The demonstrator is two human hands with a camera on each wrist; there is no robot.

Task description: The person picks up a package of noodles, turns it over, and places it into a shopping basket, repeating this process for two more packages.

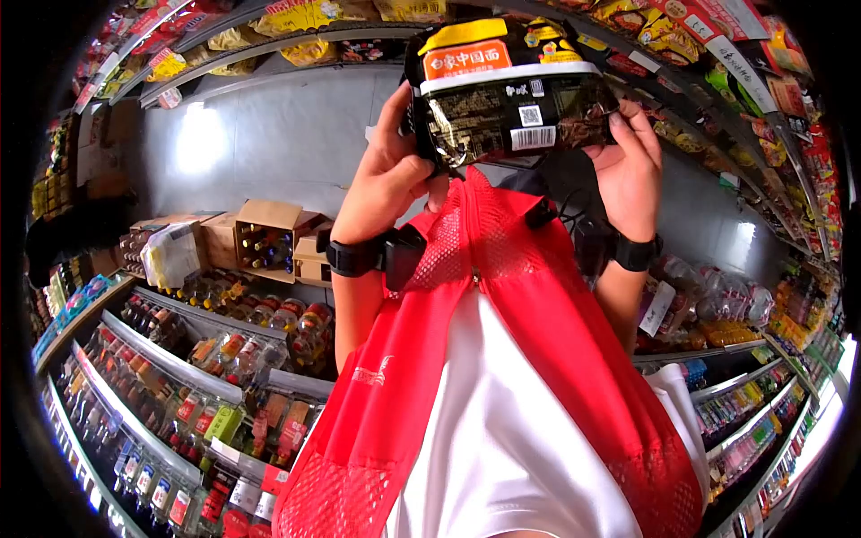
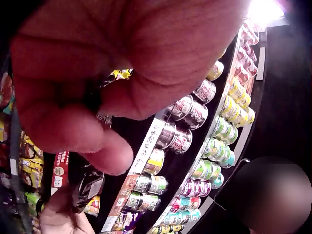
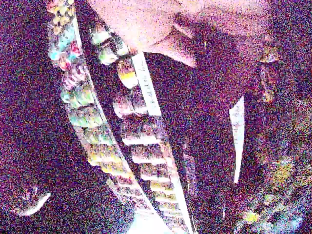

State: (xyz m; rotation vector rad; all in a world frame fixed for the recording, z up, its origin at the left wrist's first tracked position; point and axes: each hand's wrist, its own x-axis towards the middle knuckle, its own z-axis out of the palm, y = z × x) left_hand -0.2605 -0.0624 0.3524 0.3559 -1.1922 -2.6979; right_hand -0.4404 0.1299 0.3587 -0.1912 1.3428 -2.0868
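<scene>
A black noodle multipack (image 1: 484, 117) with a white band, an orange label and a barcode is held up at the top of the head view. The left hand (image 1: 390, 170) grips its left end, fingers curled at the side. At the right end, the right hand (image 1: 628, 170) pinches the wrapper between thumb and fingers. In the left wrist view the left hand (image 2: 122, 63) fills the upper part, with a dark piece of wrapper (image 2: 88, 187) below it beside the other hand. The right wrist view is very grainy; the right hand (image 3: 161, 24) shows at its top.
Shelves of bagged noodles (image 1: 668, 40) curve along the top and right. Bottle shelves (image 1: 170, 394) stand at lower left, beside an open carton of bottles (image 1: 266, 247). Grey floor (image 1: 269, 134) lies beyond the hands. Cup noodles (image 2: 195, 112) line shelves in the left wrist view.
</scene>
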